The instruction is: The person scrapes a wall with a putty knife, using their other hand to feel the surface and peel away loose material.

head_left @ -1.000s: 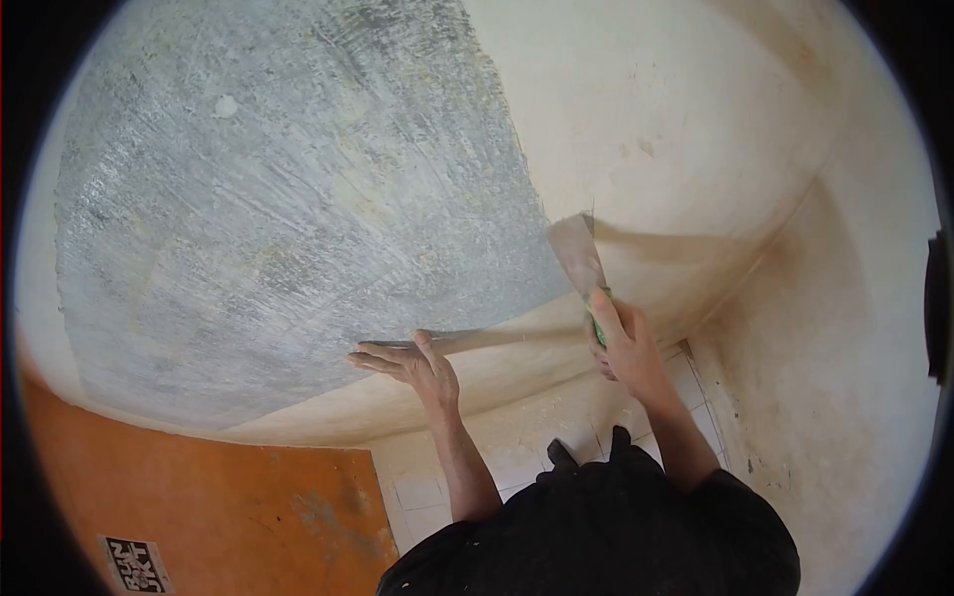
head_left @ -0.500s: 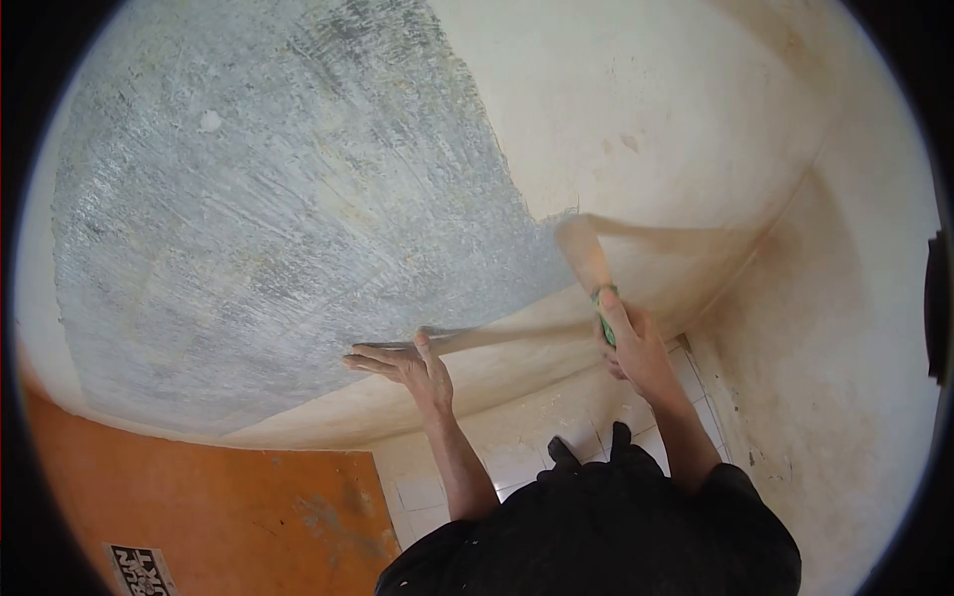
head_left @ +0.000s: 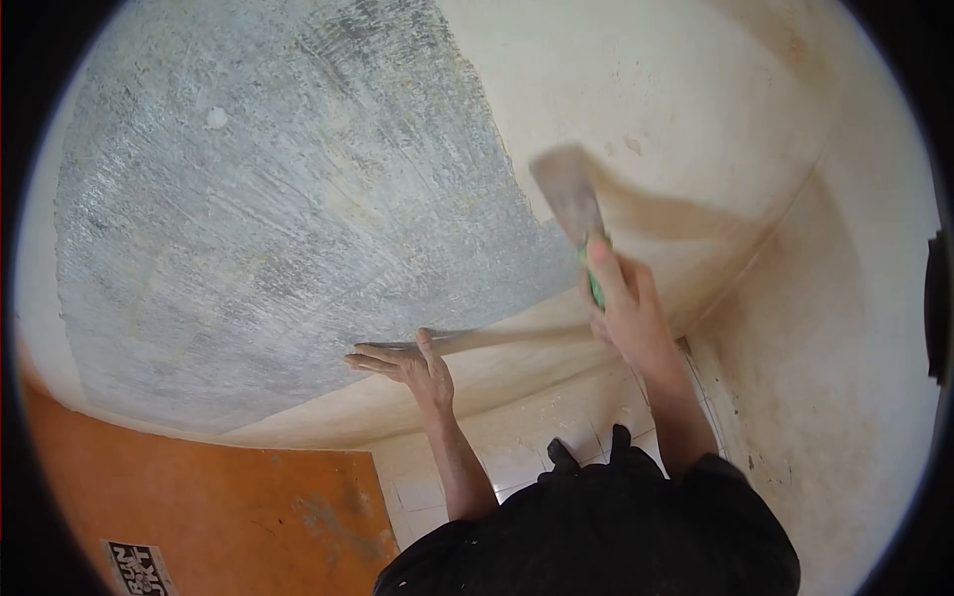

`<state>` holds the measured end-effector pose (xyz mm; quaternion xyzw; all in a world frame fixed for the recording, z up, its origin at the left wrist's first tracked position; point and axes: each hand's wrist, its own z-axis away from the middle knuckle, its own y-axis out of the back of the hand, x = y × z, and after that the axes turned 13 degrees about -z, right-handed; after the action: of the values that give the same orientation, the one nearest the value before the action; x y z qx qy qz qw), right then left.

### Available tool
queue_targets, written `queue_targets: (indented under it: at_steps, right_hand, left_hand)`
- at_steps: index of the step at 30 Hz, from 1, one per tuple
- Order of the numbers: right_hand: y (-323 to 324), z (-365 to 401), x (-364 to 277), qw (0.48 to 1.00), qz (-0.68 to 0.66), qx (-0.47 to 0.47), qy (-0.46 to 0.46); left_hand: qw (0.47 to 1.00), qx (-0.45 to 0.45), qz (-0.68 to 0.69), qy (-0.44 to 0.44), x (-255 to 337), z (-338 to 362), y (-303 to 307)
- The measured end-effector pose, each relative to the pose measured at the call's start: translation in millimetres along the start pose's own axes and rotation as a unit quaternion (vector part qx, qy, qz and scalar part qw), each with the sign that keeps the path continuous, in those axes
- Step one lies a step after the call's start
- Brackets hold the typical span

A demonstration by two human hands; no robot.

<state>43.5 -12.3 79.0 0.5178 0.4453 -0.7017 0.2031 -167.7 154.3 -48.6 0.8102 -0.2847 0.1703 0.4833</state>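
My right hand [head_left: 626,298] grips the green handle of a putty knife [head_left: 569,189], thumb along the handle. Its wide, worn metal blade points up and to the left, over the border between the bare grey patch [head_left: 298,219] and the cream-coloured wall coating [head_left: 616,89]. The blade casts a shadow to its right on the wall. My left hand [head_left: 412,366] rests at the lower edge of the grey patch, fingers stretched to the left and thumb up, with nothing in it.
An orange surface [head_left: 219,507] with a black-and-white sticker [head_left: 139,568] lies at the lower left. White floor tiles [head_left: 517,465] show below the wall, by my dark shoes [head_left: 562,455]. Another wall [head_left: 845,397] meets this one at a corner on the right.
My right hand has moved up with the putty knife, whose blade has gone from the patch's lower right corner to higher on the wall. My left hand has stayed put.
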Motion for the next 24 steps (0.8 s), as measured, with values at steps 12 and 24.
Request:
queue_targets:
  at_steps: [12, 24]
  right_hand:
    - [18, 9, 41, 0.998, 0.031, 0.024, -0.039]
    - [19, 4, 43, 0.998, 0.016, 0.009, -0.067]
  left_hand:
    - [1.0, -0.019, -0.007, -0.022, -15, -1, -5]
    - [1.0, -0.013, -0.016, -0.017, -9, -8, -7]
